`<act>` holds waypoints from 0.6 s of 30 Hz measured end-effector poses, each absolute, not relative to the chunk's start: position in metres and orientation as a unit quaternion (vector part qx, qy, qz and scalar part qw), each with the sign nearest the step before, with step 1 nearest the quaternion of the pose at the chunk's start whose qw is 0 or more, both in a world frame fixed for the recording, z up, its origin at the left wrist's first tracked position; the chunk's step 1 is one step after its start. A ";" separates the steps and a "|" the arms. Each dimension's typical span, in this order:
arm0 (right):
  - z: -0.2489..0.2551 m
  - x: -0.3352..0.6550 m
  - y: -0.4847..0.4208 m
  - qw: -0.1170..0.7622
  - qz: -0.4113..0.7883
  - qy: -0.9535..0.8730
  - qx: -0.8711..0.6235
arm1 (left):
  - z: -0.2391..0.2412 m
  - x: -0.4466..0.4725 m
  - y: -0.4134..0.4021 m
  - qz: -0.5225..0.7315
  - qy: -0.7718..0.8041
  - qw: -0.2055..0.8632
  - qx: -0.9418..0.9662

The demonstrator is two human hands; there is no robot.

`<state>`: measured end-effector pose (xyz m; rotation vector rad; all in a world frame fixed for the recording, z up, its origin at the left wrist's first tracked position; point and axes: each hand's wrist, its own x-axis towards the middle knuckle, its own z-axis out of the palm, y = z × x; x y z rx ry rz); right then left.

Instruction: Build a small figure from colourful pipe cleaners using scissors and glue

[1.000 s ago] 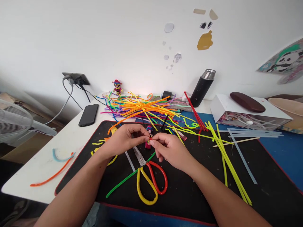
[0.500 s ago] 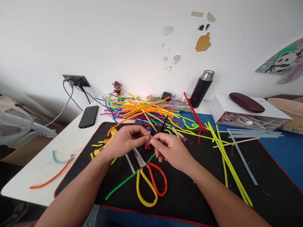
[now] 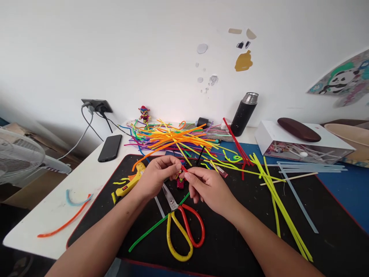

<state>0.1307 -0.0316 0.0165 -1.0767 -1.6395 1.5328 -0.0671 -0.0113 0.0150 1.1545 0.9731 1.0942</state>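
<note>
Scissors (image 3: 173, 206) crowd the near middle and a tangle of stems (image 3: 173, 136) bars the far side; bare mat (image 3: 252, 200) lies open between the right hand (image 3: 212, 189) and yellow-green strips (image 3: 283, 211).

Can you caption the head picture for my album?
Two hands pinch a small red piece, with scissors lying nearby.

The one camera sits on the person's head. It looks forward and down at the bare left hand (image 3: 160, 175) and bare right hand (image 3: 210, 188), close by near the middle. The flat white desk (image 3: 46, 215) spreads below, and the smooth white wall (image 3: 100, 50), farther off, fills the top.
</note>
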 end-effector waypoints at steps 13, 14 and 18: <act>0.013 0.130 -0.033 0.313 0.581 -0.630 -0.409 | 0.007 -0.055 -0.015 0.525 0.395 0.630 0.414; 0.012 0.130 -0.033 0.311 0.582 -0.631 -0.409 | 0.007 -0.054 -0.015 0.528 0.395 0.631 0.408; 0.010 0.129 -0.033 0.310 0.581 -0.632 -0.408 | 0.006 -0.052 -0.015 0.540 0.390 0.636 0.389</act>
